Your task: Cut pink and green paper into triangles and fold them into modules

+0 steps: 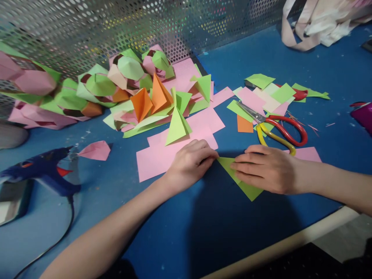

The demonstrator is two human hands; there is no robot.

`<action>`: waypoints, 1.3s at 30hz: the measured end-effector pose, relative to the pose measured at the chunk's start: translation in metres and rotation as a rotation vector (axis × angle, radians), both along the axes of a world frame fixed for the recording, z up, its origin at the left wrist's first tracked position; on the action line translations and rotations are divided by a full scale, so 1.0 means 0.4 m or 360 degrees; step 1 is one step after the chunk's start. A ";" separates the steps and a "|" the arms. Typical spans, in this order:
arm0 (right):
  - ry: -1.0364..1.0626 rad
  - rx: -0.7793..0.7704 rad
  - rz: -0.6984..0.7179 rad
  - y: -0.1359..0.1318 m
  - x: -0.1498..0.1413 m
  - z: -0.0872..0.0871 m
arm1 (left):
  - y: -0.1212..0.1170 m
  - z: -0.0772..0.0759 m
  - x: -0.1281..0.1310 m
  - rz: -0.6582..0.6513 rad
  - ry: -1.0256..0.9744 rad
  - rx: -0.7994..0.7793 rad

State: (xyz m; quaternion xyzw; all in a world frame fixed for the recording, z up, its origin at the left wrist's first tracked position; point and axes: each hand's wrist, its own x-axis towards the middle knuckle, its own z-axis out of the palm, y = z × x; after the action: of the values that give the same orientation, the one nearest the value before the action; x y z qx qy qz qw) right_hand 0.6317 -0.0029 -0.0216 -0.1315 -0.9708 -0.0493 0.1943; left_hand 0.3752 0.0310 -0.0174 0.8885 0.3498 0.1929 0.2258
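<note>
A green piece of paper, folded into a triangle, lies on the blue table between my hands. My left hand pinches its left corner between thumb and fingers. Stretched out flat, the fingers of my right hand press on the paper's upper right part and hide some of it. Just beyond my left hand are pink paper sheets with a folded green piece on top. Scissors with one red and one yellow handle rest beyond my right hand, over paper scraps.
Folded pink and green paper shapes line the perforated metal panel, with orange folded pieces beside them. At left lie a blue glue gun with a trailing cord and a small pink folded piece. Pale ribbon sits at the back right.
</note>
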 end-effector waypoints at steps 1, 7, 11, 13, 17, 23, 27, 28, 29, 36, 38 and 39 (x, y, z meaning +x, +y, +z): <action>-0.0003 0.0000 0.0002 0.000 0.001 0.001 | 0.000 -0.001 0.000 0.0001 -0.0001 0.0001; -0.0031 0.0043 -0.0006 -0.009 0.003 0.000 | -0.005 0.009 0.005 0.0018 0.0015 0.0037; -0.0142 0.0119 -0.0074 -0.022 -0.001 0.007 | -0.016 0.019 0.018 0.0033 0.0074 0.0090; -0.0183 0.0138 -0.0082 -0.028 -0.003 0.014 | -0.022 0.017 0.026 0.0070 0.0119 0.0139; -0.0186 0.0118 -0.0079 -0.035 -0.006 0.024 | -0.029 -0.001 0.037 0.0159 0.0157 0.0270; -0.0227 0.0059 -0.0109 -0.040 -0.007 0.027 | -0.032 -0.020 0.039 0.0274 0.0022 0.0316; -0.0217 0.0026 -0.0125 -0.041 -0.006 0.022 | -0.073 -0.006 0.039 0.0223 -0.0123 0.0505; -0.0208 0.0021 -0.0122 -0.041 -0.006 0.021 | -0.090 -0.001 0.042 0.0148 -0.0126 0.0550; -0.0197 0.0015 -0.0123 -0.041 -0.007 0.020 | -0.108 0.003 0.046 0.0032 -0.0089 0.0607; -0.0248 -0.0007 -0.0120 -0.043 -0.007 0.022 | -0.171 0.004 0.072 -0.0065 0.0436 0.0860; -0.0252 0.0001 -0.0123 -0.045 -0.005 0.020 | -0.163 0.005 0.069 0.0002 0.0511 0.0913; -0.0249 0.0003 -0.0123 -0.045 -0.004 0.019 | -0.158 0.006 0.067 0.0017 0.0529 0.0934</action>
State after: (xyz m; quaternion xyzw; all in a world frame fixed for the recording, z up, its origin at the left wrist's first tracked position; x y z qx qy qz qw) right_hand 0.6300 -0.0210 -0.0141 -0.1643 -0.9772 -0.0678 0.1158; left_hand 0.4021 -0.0322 -0.0149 0.9330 0.3161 0.1391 -0.1009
